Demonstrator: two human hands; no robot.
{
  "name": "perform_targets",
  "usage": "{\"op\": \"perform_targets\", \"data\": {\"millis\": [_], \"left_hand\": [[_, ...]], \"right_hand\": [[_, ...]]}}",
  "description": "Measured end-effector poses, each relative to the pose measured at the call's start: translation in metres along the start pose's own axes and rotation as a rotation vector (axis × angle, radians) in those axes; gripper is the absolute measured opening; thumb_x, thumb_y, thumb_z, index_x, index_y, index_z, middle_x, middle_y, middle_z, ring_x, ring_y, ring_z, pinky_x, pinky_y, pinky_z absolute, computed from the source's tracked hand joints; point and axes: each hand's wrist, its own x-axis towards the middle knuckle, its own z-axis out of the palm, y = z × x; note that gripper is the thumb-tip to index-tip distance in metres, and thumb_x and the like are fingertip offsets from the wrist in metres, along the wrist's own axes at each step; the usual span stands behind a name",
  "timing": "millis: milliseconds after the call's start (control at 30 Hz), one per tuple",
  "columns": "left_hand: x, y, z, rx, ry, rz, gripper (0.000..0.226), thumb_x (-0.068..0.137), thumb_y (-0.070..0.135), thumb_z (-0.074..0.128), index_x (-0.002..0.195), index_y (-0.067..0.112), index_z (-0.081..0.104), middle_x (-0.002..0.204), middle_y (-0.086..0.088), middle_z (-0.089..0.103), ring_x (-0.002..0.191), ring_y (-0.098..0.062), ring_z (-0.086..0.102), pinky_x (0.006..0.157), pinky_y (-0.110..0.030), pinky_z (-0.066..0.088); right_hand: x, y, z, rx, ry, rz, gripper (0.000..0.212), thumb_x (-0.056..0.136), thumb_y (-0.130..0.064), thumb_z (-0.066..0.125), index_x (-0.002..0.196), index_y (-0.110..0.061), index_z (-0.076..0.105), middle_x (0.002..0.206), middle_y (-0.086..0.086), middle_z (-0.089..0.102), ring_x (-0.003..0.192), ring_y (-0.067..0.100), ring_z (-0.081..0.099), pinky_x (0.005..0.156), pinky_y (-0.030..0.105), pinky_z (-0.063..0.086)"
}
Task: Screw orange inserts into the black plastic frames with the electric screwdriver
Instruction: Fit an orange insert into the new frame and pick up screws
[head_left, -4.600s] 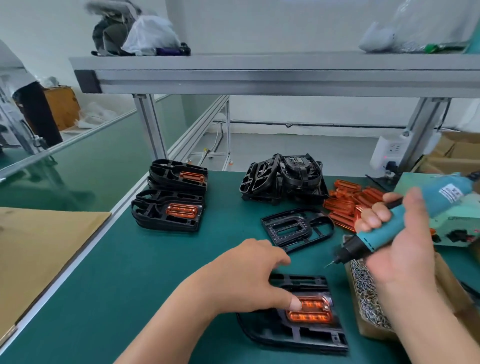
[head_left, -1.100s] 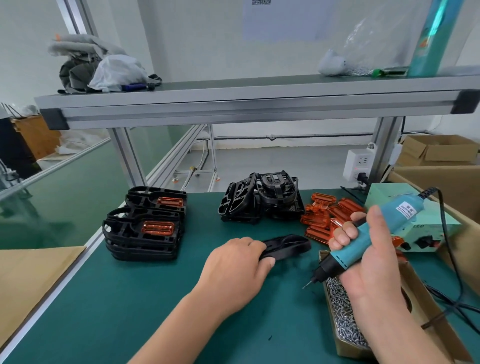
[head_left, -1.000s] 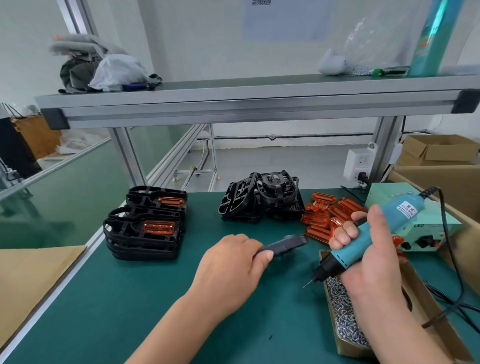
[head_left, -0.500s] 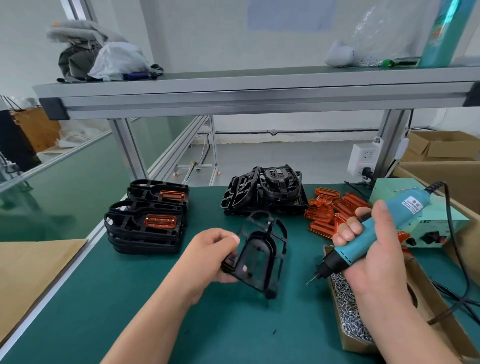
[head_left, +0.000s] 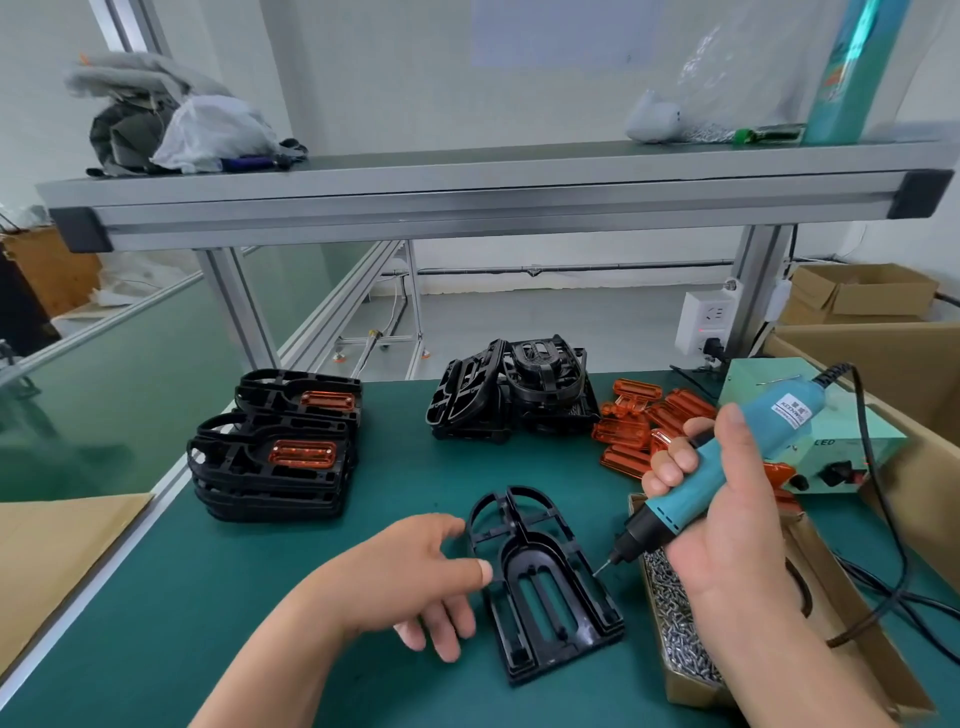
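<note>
The empty black plastic frame (head_left: 540, 587) lies flat near the tabletop's front edge. The left hand (head_left: 415, 577) is relaxed, with its thumb at the frame's left rim. With nothing pinning it, the frame may skid. The right hand (head_left: 727, 525) grips the teal electric screwdriver (head_left: 737, 457), and its bit could scrape the rim.

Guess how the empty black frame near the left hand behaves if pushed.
Probably light: the empty black frame is mostly open ribs and slots. Lying flat on the green mat, it should slide rather than tip. Thin ribs may flex slightly.

frame (head_left: 537, 553) centre front | stack (head_left: 234, 467) left | inserts (head_left: 623, 431) right rear | screw box (head_left: 688, 693) right
</note>
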Motion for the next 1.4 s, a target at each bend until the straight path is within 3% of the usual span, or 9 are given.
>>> {"op": "perform_targets", "data": {"millis": [133, 233, 333, 500, 700, 933, 1100, 1267, 1400], "left_hand": [[0.009, -0.007, 0.003, 0.269, 0.338, 0.079, 0.059, 0.095, 0.036, 0.053, 0.152, 0.027, 0.043, 0.083, 0.005, 0.074, 0.066, -0.009, 0.070, 0.061, -0.026, 0.054], [0.014, -0.008, 0.007, 0.524, 0.524, 0.217, 0.068, 0.093, 0.023, 0.048, 0.158, 0.034, 0.035, 0.112, 0.022, 0.054, 0.105, -0.004, 0.058, 0.096, -0.024, 0.048], [0.016, -0.010, 0.010, 0.632, 0.446, 0.326, 0.086, 0.087, 0.006, 0.045, 0.163, 0.040, 0.022, 0.155, 0.022, 0.024, 0.149, -0.004, 0.021, 0.121, -0.018, 0.020], [0.017, -0.011, 0.017, 0.686, 0.258, 0.382, 0.094, 0.086, -0.002, 0.041, 0.159, 0.053, 0.019, 0.166, 0.030, 0.002, 0.154, 0.006, 0.001, 0.127, -0.021, 0.011], [0.017, -0.015, 0.012, 0.705, 0.297, 0.395, 0.081, 0.084, 0.021, 0.052, 0.155, 0.050, 0.027, 0.157, 0.034, 0.010, 0.148, 0.008, 0.013, 0.116, -0.011, 0.019], [0.006, -0.008, 0.010, 0.706, 0.332, 0.414, 0.076, 0.068, 0.074, 0.069, 0.137, 0.059, 0.039, 0.132, 0.035, 0.023, 0.131, 0.012, 0.027, 0.100, -0.020, 0.043], [-0.001, -0.001, 0.008, 0.672, 0.277, 0.388, 0.074, 0.057, 0.084, 0.076, 0.117, 0.051, 0.048, 0.155, 0.045, -0.002, 0.144, 0.017, 0.007, 0.109, -0.026, 0.035], [0.007, -0.002, 0.018, 0.725, 0.257, 0.458, 0.119, 0.056, 0.098, 0.067, 0.156, 0.055, 0.018, 0.162, 0.042, -0.013, 0.146, 0.019, -0.021, 0.123, -0.021, 0.002], [0.014, -0.005, 0.023, 0.787, 0.269, 0.472, 0.124, 0.057, 0.105, 0.057, 0.160, 0.053, 0.013, 0.157, 0.039, 0.005, 0.150, 0.009, -0.001, 0.127, -0.032, 0.016]], "right_hand": [[0.001, 0.000, 0.000, 0.000, -0.001, 0.000, 0.032, 0.098, -0.050, 0.070, 0.088, -0.021, 0.065, 0.070, -0.004, 0.048, 0.057, 0.011, 0.047, 0.053, 0.023, 0.047], [0.001, 0.000, 0.000, 0.006, 0.000, 0.007, 0.031, 0.099, -0.050, 0.069, 0.088, -0.020, 0.065, 0.069, -0.003, 0.048, 0.057, 0.011, 0.047, 0.053, 0.023, 0.046], [0.001, 0.001, -0.002, 0.000, -0.007, 0.006, 0.031, 0.099, -0.050, 0.069, 0.090, -0.020, 0.064, 0.070, -0.003, 0.049, 0.058, 0.011, 0.047, 0.054, 0.023, 0.047], [0.001, 0.001, -0.002, -0.012, -0.012, 0.004, 0.032, 0.098, -0.050, 0.070, 0.091, -0.019, 0.063, 0.070, -0.003, 0.048, 0.058, 0.012, 0.047, 0.054, 0.024, 0.047], [0.000, 0.000, 0.000, -0.015, -0.003, 0.003, 0.031, 0.099, -0.048, 0.068, 0.091, -0.019, 0.063, 0.070, -0.002, 0.047, 0.058, 0.012, 0.046, 0.053, 0.024, 0.046], [-0.001, -0.001, 0.003, -0.002, 0.018, 0.014, 0.030, 0.098, -0.047, 0.067, 0.088, -0.018, 0.062, 0.068, -0.001, 0.046, 0.057, 0.013, 0.045, 0.052, 0.024, 0.045], [-0.001, -0.001, 0.003, 0.001, 0.023, 0.018, 0.031, 0.099, -0.046, 0.067, 0.088, -0.018, 0.062, 0.069, -0.001, 0.046, 0.057, 0.013, 0.044, 0.052, 0.025, 0.045], [0.000, 0.000, 0.002, -0.002, 0.015, 0.019, 0.030, 0.100, -0.046, 0.067, 0.089, -0.018, 0.062, 0.069, -0.001, 0.046, 0.058, 0.013, 0.045, 0.052, 0.025, 0.045], [-0.001, -0.001, 0.002, 0.015, 0.017, 0.027, 0.031, 0.100, -0.046, 0.066, 0.089, -0.017, 0.062, 0.069, 0.000, 0.046, 0.058, 0.014, 0.044, 0.052, 0.025, 0.045]]}}
